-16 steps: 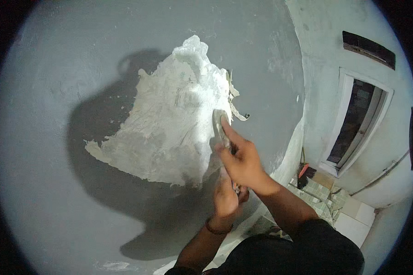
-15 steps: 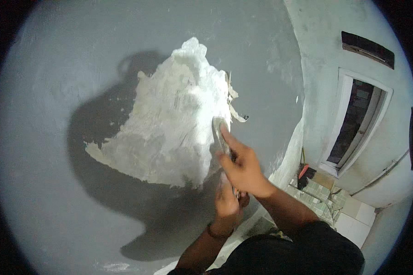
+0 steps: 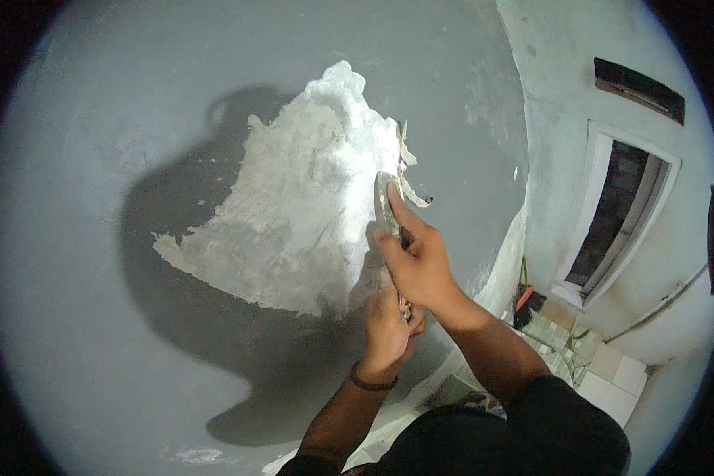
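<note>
A scraper [image 3: 385, 203] with a grey metal blade lies against the right edge of a bare whitish patch [image 3: 309, 174] on a grey painted wall [image 3: 71, 238]. My right hand [image 3: 424, 266] grips it high up, index finger stretched along the blade. Lower down, my left hand [image 3: 386, 329] is closed around the handle, where a small orange part peeks out between the fingers; the rest of the handle is hidden. Peeling strips of paint [image 3: 408, 174] curl off the wall just right of the blade tip.
A white-framed window [image 3: 615, 214] and a dark vent opening [image 3: 639, 89] are set in the pale wall on the right. Below them a broom [image 3: 525, 301] leans near green and white floor tiles [image 3: 551, 332]. My shadow [image 3: 166, 230] falls over the grey wall.
Both hands and the scraper have moved up along the patch's right edge. The blade now reaches closer to the peeling strips. The view has shifted slightly.
</note>
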Available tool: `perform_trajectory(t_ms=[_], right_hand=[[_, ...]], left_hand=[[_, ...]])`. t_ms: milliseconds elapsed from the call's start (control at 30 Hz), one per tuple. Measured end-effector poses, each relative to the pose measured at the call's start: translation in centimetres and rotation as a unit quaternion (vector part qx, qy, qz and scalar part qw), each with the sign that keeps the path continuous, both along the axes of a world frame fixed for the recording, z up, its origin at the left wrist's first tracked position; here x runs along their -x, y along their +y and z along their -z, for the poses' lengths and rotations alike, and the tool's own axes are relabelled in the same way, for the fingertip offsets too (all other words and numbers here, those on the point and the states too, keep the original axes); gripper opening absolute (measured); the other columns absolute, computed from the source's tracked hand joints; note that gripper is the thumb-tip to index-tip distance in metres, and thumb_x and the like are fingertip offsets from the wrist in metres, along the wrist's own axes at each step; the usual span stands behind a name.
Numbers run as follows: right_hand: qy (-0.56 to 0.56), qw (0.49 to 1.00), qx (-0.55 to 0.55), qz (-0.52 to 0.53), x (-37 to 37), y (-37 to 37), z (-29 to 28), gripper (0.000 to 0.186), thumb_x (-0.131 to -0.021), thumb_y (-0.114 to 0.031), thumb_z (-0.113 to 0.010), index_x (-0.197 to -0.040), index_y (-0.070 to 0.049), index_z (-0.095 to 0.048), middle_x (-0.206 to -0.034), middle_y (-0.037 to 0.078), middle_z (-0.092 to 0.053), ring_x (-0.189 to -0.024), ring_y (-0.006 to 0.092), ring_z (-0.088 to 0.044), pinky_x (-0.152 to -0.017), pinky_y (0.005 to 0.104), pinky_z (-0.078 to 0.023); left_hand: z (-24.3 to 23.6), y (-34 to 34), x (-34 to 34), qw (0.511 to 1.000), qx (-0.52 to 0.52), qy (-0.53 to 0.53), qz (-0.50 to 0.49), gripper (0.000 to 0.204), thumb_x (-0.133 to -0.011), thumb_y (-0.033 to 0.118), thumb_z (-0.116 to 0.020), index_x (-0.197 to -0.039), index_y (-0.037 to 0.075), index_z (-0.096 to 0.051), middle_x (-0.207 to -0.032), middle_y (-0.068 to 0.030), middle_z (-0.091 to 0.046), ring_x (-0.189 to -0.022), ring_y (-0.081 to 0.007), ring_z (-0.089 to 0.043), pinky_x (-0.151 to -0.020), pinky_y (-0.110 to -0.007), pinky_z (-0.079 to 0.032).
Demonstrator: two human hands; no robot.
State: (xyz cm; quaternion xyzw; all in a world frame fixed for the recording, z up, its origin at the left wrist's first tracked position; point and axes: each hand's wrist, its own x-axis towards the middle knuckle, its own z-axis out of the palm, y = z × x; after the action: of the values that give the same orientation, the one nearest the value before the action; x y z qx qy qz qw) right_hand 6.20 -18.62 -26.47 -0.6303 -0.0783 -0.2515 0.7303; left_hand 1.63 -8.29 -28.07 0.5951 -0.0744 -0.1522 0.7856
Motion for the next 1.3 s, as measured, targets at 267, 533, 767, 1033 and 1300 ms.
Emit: perform_trajectory(t_ms=[267,533,767,1033,1300], right_hand=[[0.021,0.997,0.076,-0.018,1.0,1.2,0.6,0.067,-0.095,-0.020,-0.062,-0.153,-0.003,-0.031,-0.100,0.026,-0.069,-0.073,0.0132,-0.066,-0.067,0.0307,-0.054],[0.076,0.988,0.100,-0.095,3.4,0.7,0.1,0.069,-0.093,-0.016,-0.056,-0.155,-0.009,-0.026,-0.099,0.033,-0.065,-0.076,0.0361,-0.070,-0.079,0.0414,-0.054],[-0.071,0.993,0.093,-0.004,1.1,2.6,2.4,0.073,-0.095,-0.016,-0.055,-0.157,-0.007,-0.017,-0.061,0.021,-0.062,-0.052,0.0221,-0.065,-0.057,0.0357,-0.054],[-0.041,0.995,0.092,-0.021,2.2,2.5,3.9,0.077,-0.094,-0.021,-0.061,-0.157,-0.010,-0.019,-0.070,0.024,-0.065,-0.056,0.0364,-0.067,-0.063,0.0410,-0.057],[0.353,0.925,0.111,0.083,15.7,-7.3,30.7,0.066,-0.094,-0.035,-0.065,-0.146,-0.002,-0.042,-0.135,0.027,-0.055,-0.116,0.0380,-0.060,-0.100,0.0429,-0.046]], left_hand=[[1.6,1.7,0.1,0.990,-0.043,-0.123,-0.053,0.044,-0.107,0.045,-0.032,-0.123,0.008,-0.052,-0.079,0.0049,-0.053,-0.061,-0.0044,-0.050,-0.051,-0.022,-0.041],[2.0,0.8,2.0,0.990,0.034,0.032,-0.135,0.048,-0.105,0.048,-0.036,-0.125,0.007,-0.050,-0.085,0.0020,-0.056,-0.064,-0.0081,-0.054,-0.054,-0.024,-0.045],[3.0,2.6,0.6,0.995,0.056,-0.053,-0.059,0.046,-0.104,0.043,-0.035,-0.124,0.005,-0.051,-0.082,0.0010,-0.055,-0.059,-0.0083,-0.052,-0.050,-0.025,-0.043],[5.8,3.0,1.1,0.992,-0.015,-0.031,-0.125,0.047,-0.103,0.051,-0.036,-0.117,0.009,-0.054,-0.079,0.0025,-0.054,-0.054,-0.0065,-0.047,-0.046,-0.024,-0.037],[21.8,6.9,2.3,0.963,-0.249,0.092,0.052,0.044,-0.104,0.047,-0.039,-0.113,0.007,-0.053,-0.094,-0.0041,-0.058,-0.078,-0.0146,-0.056,-0.060,-0.030,-0.048]])
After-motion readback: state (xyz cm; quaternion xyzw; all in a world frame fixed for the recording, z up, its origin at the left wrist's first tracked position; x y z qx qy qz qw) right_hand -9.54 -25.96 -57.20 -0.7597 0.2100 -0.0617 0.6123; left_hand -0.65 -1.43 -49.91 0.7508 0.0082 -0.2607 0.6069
